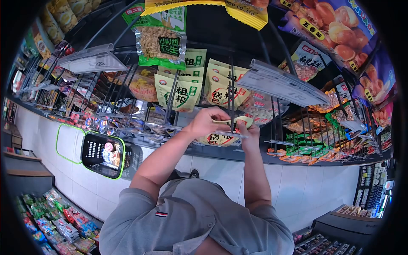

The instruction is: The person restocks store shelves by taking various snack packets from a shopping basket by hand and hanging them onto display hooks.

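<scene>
A pale yellow snack bag (213, 139) with red and black lettering is upright at the front of the wire rack, its lower part behind a clear shelf-edge strip. My left hand (207, 122) is closed on the left side of its top edge, with the fingers curled. On the right side, my right hand (250, 131) pinches the same top edge, thumb toward me. Similar pale yellow bags (178, 90) stand in rows just behind my hands, and another row of bags (224, 87) is beside them.
A green-and-silver peanut bag (160, 42) hangs above. Price-tag holders (284, 85) jut from the wire racks. A black shopping basket (103, 155) with a green rim and a few items inside sits on the floor at left. Packaged snacks (61, 221) fill a display behind at lower left.
</scene>
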`<state>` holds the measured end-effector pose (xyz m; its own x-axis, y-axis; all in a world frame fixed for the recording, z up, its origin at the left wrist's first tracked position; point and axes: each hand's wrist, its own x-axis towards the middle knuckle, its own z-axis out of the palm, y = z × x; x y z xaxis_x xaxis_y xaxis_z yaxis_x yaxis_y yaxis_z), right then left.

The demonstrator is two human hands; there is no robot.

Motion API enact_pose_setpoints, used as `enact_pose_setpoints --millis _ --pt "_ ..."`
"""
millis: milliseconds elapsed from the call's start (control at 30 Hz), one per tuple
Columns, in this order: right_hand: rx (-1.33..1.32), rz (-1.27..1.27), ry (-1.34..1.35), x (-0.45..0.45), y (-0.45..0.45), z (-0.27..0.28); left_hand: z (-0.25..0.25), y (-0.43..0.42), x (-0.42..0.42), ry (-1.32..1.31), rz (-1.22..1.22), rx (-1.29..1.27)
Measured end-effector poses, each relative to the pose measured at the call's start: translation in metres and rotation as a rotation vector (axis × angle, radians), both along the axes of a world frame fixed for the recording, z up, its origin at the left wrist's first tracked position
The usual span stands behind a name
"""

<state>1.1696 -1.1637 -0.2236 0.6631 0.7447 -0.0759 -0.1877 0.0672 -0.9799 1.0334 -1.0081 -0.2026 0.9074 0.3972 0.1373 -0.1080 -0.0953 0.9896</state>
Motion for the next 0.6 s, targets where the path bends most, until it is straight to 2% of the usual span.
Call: enact_pose_setpoints --millis 67,133,200,267,300,400,467,533,600 --pt "0.027 -0.037 0.068 0.004 0.008 -0.004 -0.001 0.001 -0.003 -0.001 0.058 0.052" --pt "0.064 -0.044 0.065 0.009 0.018 -0.005 -0.003 0.001 -0.01 -0.04 0.318 0.184" --pt "0.1 -0.049 0.063 0.02 0.029 -0.01 -0.012 0.0 -0.015 -0.007 0.341 0.14" --pt "0.034 -0.113 -0.128 0.032 0.039 -0.018 -0.014 -0.011 -0.021 -0.13 0.503 0.127" --pt "0.067 -0.132 -0.109 0.027 0.045 -0.007 -0.021 -0.011 -0.026 -0.069 0.54 0.353" --pt "0.149 -0.135 -0.108 0.035 0.062 -0.015 -0.045 -0.021 -0.041 0.045 0.6 0.47" --pt "0.167 -0.117 -0.066 0.03 0.071 -0.004 -0.063 -0.034 -0.06 0.089 0.606 0.461" --pt "0.206 -0.096 -0.035 0.037 0.078 -0.008 -0.09 -0.043 -0.092 0.248 0.304 0.104" --pt "0.094 -0.143 -0.142 0.043 0.081 -0.007 -0.13 -0.06 -0.131 0.311 0.313 0.092"
